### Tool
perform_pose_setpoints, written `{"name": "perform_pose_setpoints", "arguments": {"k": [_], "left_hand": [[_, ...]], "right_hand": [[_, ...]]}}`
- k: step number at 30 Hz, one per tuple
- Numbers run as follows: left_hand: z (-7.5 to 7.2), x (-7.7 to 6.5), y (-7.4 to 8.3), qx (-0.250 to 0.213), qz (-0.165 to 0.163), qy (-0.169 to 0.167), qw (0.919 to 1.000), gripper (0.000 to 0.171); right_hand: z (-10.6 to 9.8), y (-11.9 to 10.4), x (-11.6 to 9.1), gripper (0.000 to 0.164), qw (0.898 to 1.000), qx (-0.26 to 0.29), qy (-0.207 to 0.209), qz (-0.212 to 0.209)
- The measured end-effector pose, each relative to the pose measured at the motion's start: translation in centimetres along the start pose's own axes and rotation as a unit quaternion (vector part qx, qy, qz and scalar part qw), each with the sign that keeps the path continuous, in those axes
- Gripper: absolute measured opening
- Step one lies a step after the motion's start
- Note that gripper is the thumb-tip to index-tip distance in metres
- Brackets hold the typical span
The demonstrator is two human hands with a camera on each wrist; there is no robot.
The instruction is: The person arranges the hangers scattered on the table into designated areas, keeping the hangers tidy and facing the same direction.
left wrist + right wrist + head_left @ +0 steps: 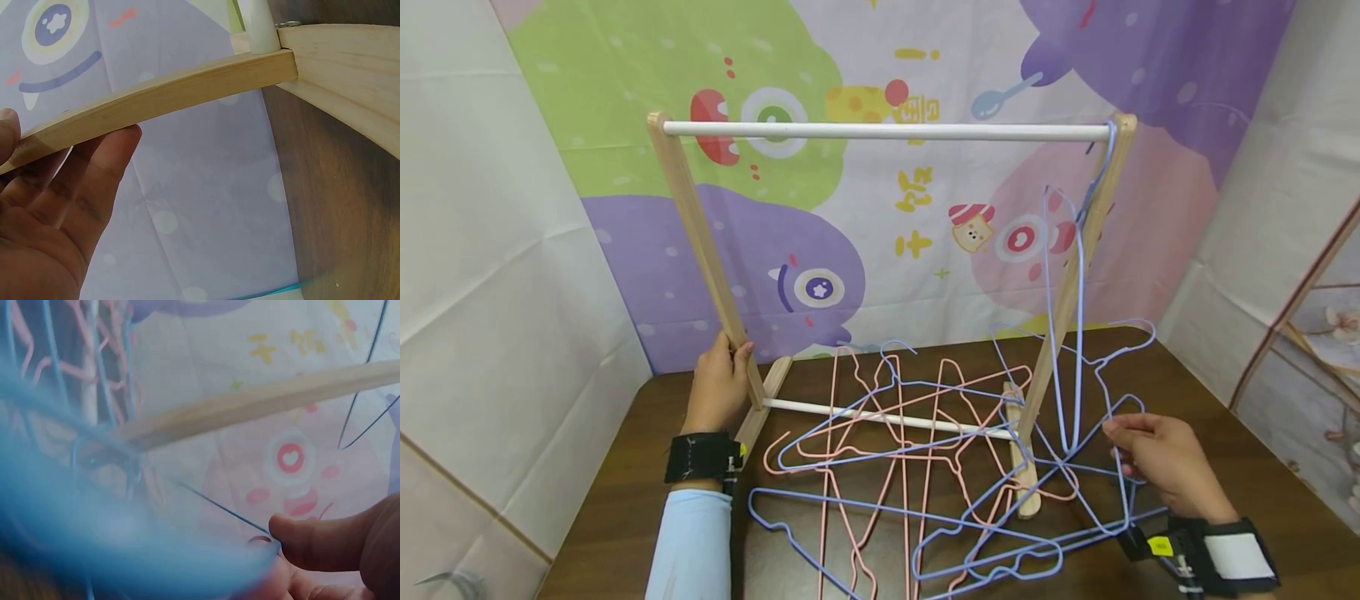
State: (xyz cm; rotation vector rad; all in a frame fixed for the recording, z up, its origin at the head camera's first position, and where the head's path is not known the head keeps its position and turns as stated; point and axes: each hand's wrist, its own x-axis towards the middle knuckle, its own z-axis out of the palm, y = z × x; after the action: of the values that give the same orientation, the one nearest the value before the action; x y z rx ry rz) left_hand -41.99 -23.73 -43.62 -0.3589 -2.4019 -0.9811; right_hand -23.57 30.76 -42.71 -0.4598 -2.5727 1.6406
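Two holds caught my eye: at eight o'clock the left hand (718,387) had its fingers curled round a wooden post (700,240) of the rack (887,131), presumably steadying it, while at four o'clock the right hand (1168,467) had fingers pinching a blue hanger (1099,364) among jumbled hangers (904,492) on the worktop (625,483).

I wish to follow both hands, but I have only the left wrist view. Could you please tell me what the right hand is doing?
Observer: The right hand pinches a blue hanger between thumb and fingers.
Operator: Thank you. Is anything already hanging up?
Observer: Yes, another blue hanger hangs at the right end of the white top bar.
Operator: And what lies lower down?
Observer: Pink hangers lie on the table, tangled with more blue ones.
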Motion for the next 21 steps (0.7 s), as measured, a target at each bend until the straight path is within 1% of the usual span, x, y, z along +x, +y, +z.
{"name": "perform_pose_setpoints", "arguments": {"k": [3,9,14,21], "left_hand": [[0.0,0.0,-0.1,0.0,-0.003,-0.001,1.0,0.031],[0.0,0.0,-0.1,0.0,-0.007,-0.003,1.0,0.03],[0.0,0.1,0.0,0.003,-0.007,-0.001,1.0,0.027],[-0.2,-0.1,0.3,0.002,-0.011,-0.004,0.9999,0.027]], "right_hand": [[0.3,-0.4,-0.2,0.044,1.0,0.015,-0.016,-0.009],[1.2,-1.2,-0.7,0.037,0.998,0.037,-0.036,-0.024],[1.9,-1.6,-1.0,0.037,0.997,0.052,-0.046,-0.028],[2.7,-2.3,-1.5,0.029,0.997,0.041,-0.049,-0.032]]}}
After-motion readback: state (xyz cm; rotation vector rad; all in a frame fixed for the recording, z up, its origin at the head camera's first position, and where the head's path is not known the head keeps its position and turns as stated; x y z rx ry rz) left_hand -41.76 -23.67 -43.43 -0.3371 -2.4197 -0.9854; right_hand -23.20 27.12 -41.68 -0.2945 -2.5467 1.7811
